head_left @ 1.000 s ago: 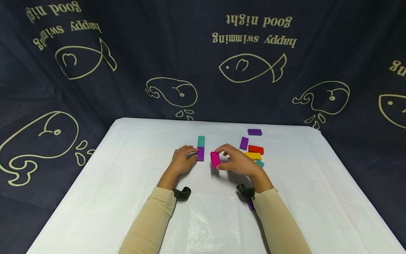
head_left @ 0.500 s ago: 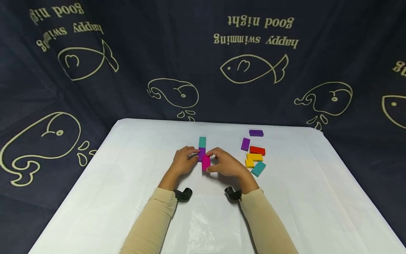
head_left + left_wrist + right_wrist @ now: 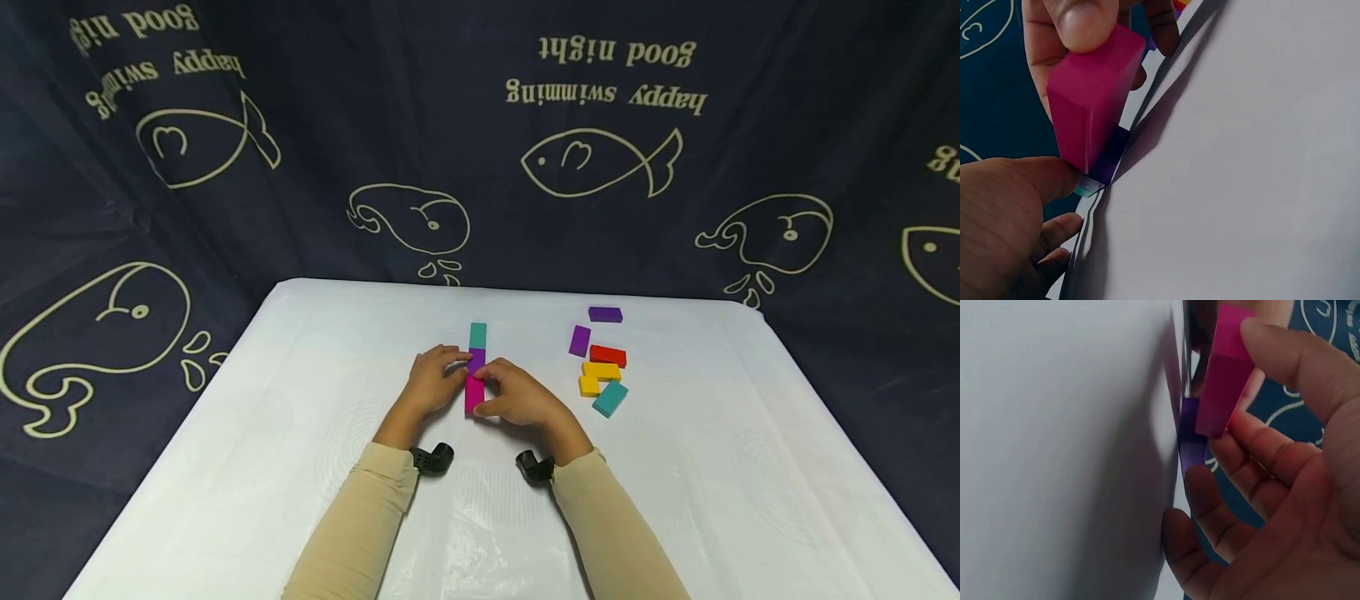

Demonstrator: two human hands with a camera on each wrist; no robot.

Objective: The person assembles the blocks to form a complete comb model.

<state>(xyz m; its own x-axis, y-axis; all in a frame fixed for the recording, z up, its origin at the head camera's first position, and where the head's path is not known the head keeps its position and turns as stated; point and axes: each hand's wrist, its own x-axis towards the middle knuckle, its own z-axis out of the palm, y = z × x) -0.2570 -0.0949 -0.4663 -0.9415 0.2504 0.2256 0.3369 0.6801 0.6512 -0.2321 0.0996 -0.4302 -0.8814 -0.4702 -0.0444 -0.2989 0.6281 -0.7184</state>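
- Currently, your dark backdrop [image 3: 315, 150], printed with pale fish and whale outlines and upside-down lettering, hangs beyond the magenta block [image 3: 475, 397] and spreads to both sides of it.
- Your white table [image 3: 255, 475] lies under the work, extending left and right of the magenta block.
- Your left sleeve [image 3: 356, 525], beige, enters nearer to you and left of the magenta block; a black wrist device [image 3: 433, 459] sits at its cuff.
- Your left hand [image 3: 433, 383] is just left of the magenta block, fingers loosely bent and thumb apart from the index, both tips at the left side of the purple block [image 3: 476, 359]. How firmly they press, you cannot tell.
- The magenta block lies lengthwise before you; whether its underside meets the table cannot be determined.
- The purple block is directly beyond the magenta block, in line with it; the teal block [image 3: 477, 336] continues that row, farther still.
- Your right hand [image 3: 521, 396], just right of the magenta block, pinches it, thumb at the near end and a fingertip at the far end.
- Well right of the magenta block you have a loose group: a loose purple block [image 3: 580, 340], a small yellow block [image 3: 589, 387], a long yellow block [image 3: 602, 372], a dark purple block [image 3: 605, 314] farthest out, a red block [image 3: 608, 356] and a slanted turquoise block [image 3: 611, 399].
- Your right sleeve [image 3: 615, 525] enters nearer to you and right of the magenta block.
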